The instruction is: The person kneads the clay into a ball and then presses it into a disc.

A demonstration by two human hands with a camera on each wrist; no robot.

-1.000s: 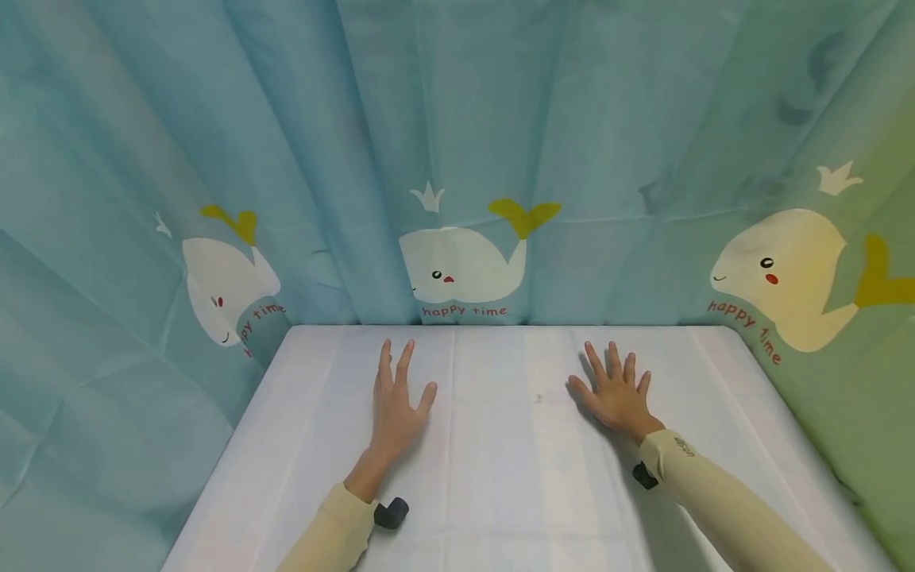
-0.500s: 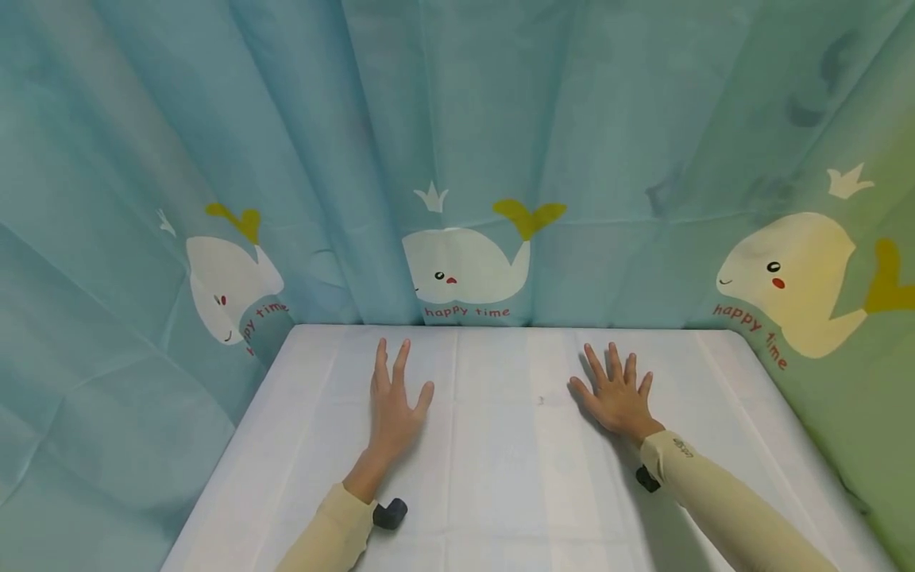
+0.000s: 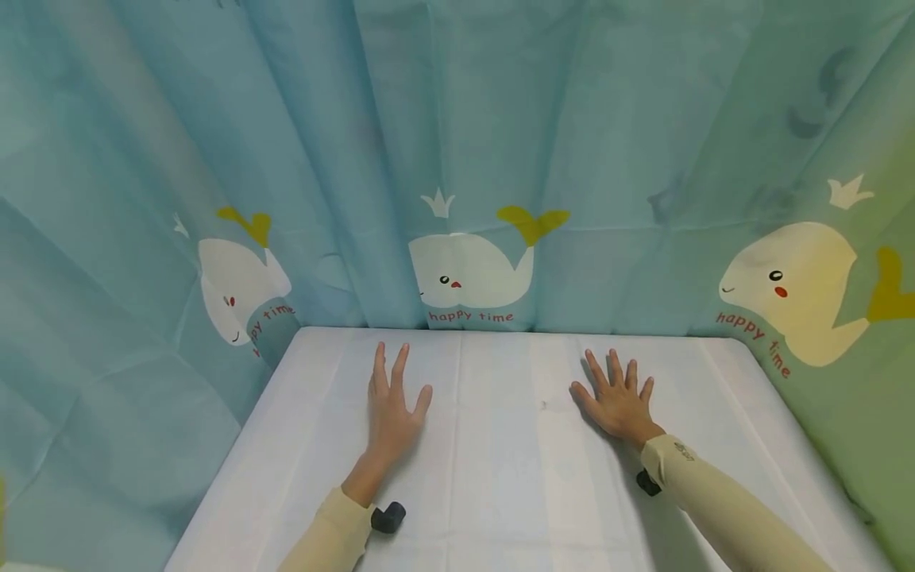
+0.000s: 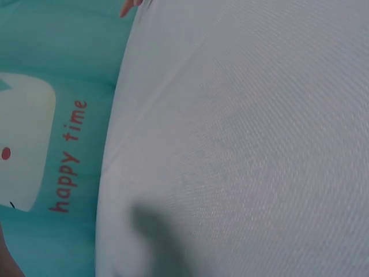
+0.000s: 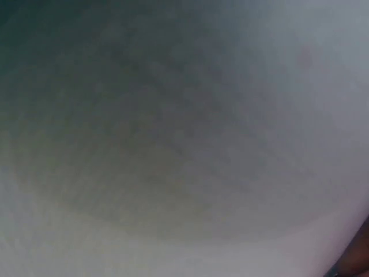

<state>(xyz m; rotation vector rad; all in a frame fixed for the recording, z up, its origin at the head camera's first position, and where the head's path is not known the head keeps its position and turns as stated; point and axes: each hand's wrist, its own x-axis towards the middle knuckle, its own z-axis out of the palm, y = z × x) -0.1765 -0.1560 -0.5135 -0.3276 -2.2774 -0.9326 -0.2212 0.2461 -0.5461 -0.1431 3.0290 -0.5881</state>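
My left hand is over the left half of the white-covered table, fingers extended toward the back edge and thumb apart. My right hand lies palm down on the right half, its fingers spread wide. Neither hand holds anything. In the left wrist view the white cloth fills most of the picture, with a fingertip of the other hand at the top. The right wrist view shows blurred, shadowed cloth up close, with a bit of skin at the lower right corner.
A blue-green curtain with printed whales and "happy time" lettering hangs behind the table and along both sides. Dark wrist cameras sit below each sleeve cuff. A small mark shows on the cloth between the hands.
The head view has shifted slightly, so the curtain and table sit a little lower and further right. Both hands keep almost the same pose and place.
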